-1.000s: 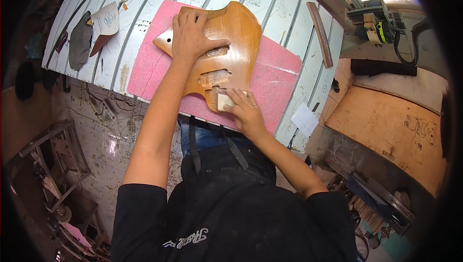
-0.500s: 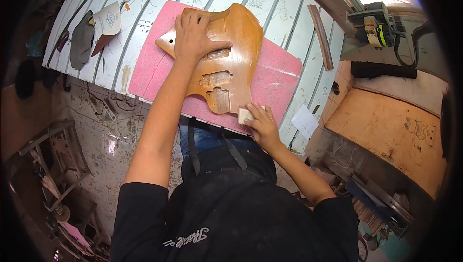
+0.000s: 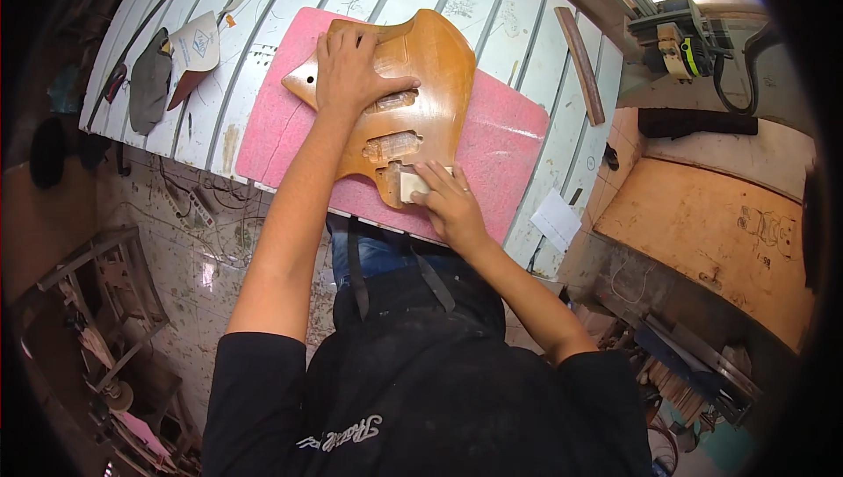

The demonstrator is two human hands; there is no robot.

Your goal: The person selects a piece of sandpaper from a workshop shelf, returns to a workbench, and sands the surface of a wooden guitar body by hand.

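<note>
One left hand (image 3: 349, 78): fingers spread, likely steadying guitar body (image 3: 439, 86)
Right hand (image 3: 450, 200): grasping pale block (image 3: 410, 184)
Pink mat (image 3: 509, 139): likely cushioning

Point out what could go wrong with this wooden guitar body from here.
The pale block under the right hand partly covers the near cutout; its edge might catch or wear the rim.

The guitar body lies on a pink mat, with the left hand on it and no clamp visible, so it could shift under uneven pressure.
</note>
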